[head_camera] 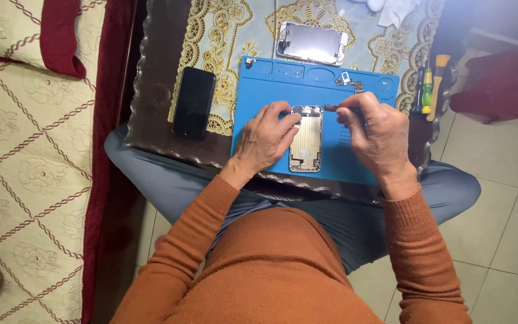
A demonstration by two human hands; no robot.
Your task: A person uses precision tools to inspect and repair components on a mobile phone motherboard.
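Observation:
An opened phone shell, gold inside, lies on a blue work mat on a small table. My left hand rests on the shell's left edge, fingertips pressing its upper left corner. My right hand is closed around a small dark tool whose tip points left, just above the shell's top right corner. A small loose metal part sits on the mat behind the hands.
A detached phone screen lies behind the mat on a gold patterned cloth. A black phone lies left of the mat. Screwdrivers rest at the table's right edge. A quilted bed is on the left, a red stool on the right.

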